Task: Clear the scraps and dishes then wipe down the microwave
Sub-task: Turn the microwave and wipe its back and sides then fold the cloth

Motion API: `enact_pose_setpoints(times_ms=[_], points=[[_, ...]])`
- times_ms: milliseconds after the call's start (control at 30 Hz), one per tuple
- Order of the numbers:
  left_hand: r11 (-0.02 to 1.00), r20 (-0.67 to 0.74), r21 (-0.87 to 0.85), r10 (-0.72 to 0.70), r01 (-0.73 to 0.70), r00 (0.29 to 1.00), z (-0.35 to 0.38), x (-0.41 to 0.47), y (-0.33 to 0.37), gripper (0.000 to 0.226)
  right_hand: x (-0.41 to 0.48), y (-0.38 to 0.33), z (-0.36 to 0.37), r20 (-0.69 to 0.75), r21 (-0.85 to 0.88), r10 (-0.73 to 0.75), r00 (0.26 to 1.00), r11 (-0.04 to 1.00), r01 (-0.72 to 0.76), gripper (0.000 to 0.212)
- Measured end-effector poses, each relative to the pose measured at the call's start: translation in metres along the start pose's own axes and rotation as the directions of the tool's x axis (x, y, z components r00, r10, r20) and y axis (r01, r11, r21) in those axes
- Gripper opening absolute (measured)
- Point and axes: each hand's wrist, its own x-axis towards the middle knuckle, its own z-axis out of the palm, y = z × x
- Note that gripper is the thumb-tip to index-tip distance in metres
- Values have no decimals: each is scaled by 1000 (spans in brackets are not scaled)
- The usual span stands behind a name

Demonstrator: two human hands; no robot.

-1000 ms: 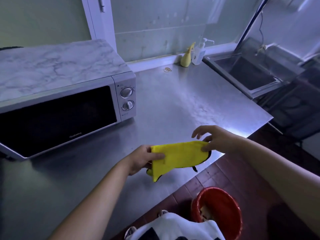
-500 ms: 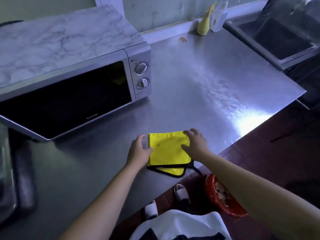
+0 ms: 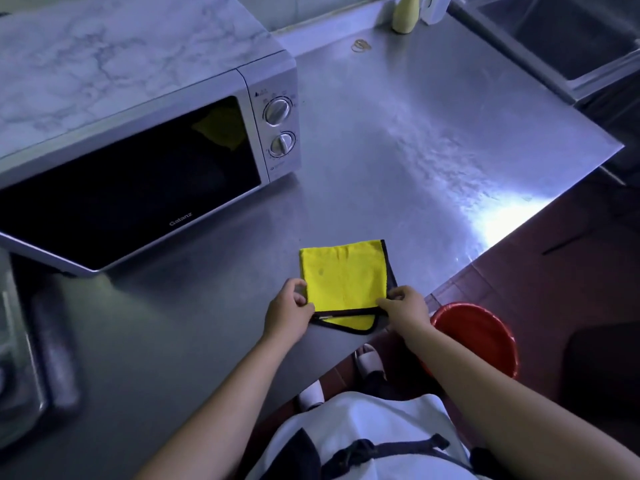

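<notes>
Grips both pinch the yellow cloth point(image 3: 343, 275), left hand point(image 3: 287, 315) and right hand point(image 3: 407, 311) at its near corners; it lies flat on the bench point(image 3: 398, 133); microwave point(image 3: 138, 150) beyond, nearer the left hand.

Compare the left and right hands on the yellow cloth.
The left hand grips the near left corner of the yellow cloth; the right hand pinches its near right corner, at the black edging. The left hand lies over the steel counter; the right hand sits at the counter's front edge, nearer the red bucket. Both hold the folded cloth flat on the counter.
</notes>
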Motion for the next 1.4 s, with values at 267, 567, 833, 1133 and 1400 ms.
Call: enact_pose_setpoints(times_ms=[267,567,833,1133,1400], points=[[546,281,-769,-181,334,943,-6,4,23,18,18,-5,-14,231,199,241,943,937,-288,31],[411,417,-791,-179,453,891,-12,0,42,22,16,-4,-9,191,273,346,919,880,-388,32],[378,405,-810,-192,448,894,-12,-2,44,20,13,-13,-14,254,265,328,910,881,-392,37],[720,116,-629,-286,293,951,-16,4,19,26,-13,-2,-5,397,362,325,858,804,-472,5],[970,-98,-180,-186,166,978,1,-1,-11,22,-34,16,21,152,403,305,940,850,-340,20]])
